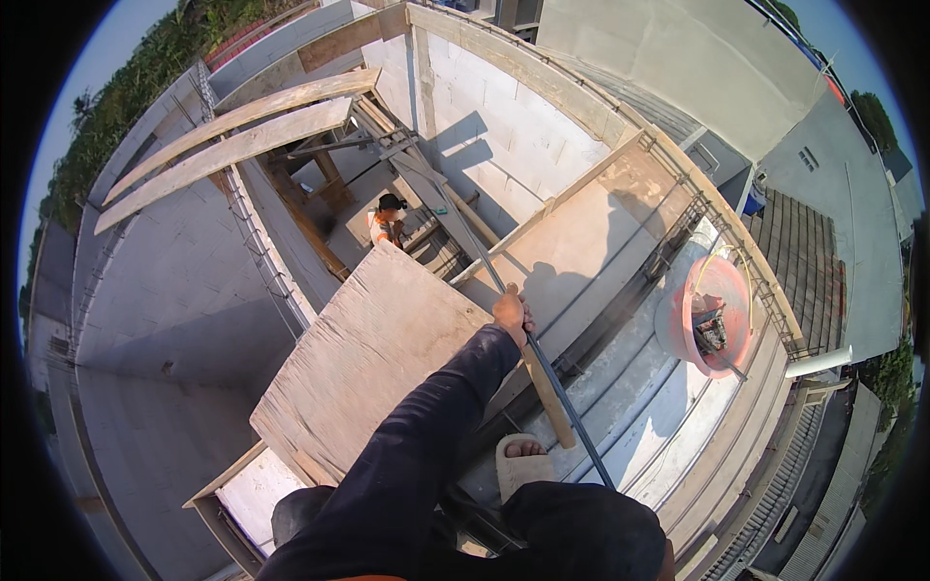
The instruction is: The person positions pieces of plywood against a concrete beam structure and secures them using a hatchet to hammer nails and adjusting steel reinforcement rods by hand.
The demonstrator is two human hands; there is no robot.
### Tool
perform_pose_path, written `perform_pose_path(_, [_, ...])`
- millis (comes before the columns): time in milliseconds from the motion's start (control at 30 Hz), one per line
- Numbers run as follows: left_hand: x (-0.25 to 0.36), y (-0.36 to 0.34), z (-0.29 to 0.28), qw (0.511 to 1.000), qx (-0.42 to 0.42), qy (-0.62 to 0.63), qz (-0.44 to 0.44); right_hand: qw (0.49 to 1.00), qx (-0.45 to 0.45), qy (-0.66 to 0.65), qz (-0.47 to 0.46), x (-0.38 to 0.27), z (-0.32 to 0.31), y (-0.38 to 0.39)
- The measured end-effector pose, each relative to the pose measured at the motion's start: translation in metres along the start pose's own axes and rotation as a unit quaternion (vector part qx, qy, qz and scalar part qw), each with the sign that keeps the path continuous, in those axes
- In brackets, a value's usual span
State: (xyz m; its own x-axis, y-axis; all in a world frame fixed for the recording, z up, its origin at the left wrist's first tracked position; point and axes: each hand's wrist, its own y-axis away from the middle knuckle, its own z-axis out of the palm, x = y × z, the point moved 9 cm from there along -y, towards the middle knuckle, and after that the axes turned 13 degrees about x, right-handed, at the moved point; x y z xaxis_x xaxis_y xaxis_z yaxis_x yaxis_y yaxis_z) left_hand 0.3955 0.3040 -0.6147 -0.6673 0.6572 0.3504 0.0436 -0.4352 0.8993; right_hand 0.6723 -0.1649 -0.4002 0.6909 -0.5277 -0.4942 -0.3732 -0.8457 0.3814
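Observation:
My left hand (511,315) reaches out in a dark sleeve, its fingers wrapped round a long thin dark metal bar (572,412). The bar slants from the open shaft ahead, through my grip, down toward my right knee. Just under my fist a narrow wooden batten (548,397) runs close alongside it; whether my fingers touch the batten is hidden. Left of my forearm lies a large plywood sheet (363,344). My right hand does not show. My foot in a pale sandal (523,465) rests beside the batten's lower end.
A pink bucket (717,315) with dark items inside stands at the right on grooved panels. Rebar cages (668,252) run along the edge. Ahead, a co-worker (386,221) is lower down in the opening. Two long planks (228,160) span the left-hand room's deep drop.

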Motion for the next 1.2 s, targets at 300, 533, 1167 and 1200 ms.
perform_pose_path(300, [-0.084,0.158,0.051,0.972,-0.236,0.0,-0.017,0.965,-0.136,-0.076,0.212,0.193,0.096,0.087])
perform_pose_path(533, [-0.162,0.26,0.059,0.906,-0.396,-0.147,-0.021,0.924,-0.102,-0.348,0.125,-0.071,0.028,-0.078])
perform_pose_path(1167, [0.229,0.156,-0.237,0.677,-0.033,-0.588,0.441,0.967,0.226,-0.111,0.051,0.01,0.045,-0.15])
perform_pose_path(1200, [0.254,0.15,-0.293,0.683,0.024,-0.556,0.472,0.968,0.221,-0.1,0.057,0.016,0.051,-0.152])
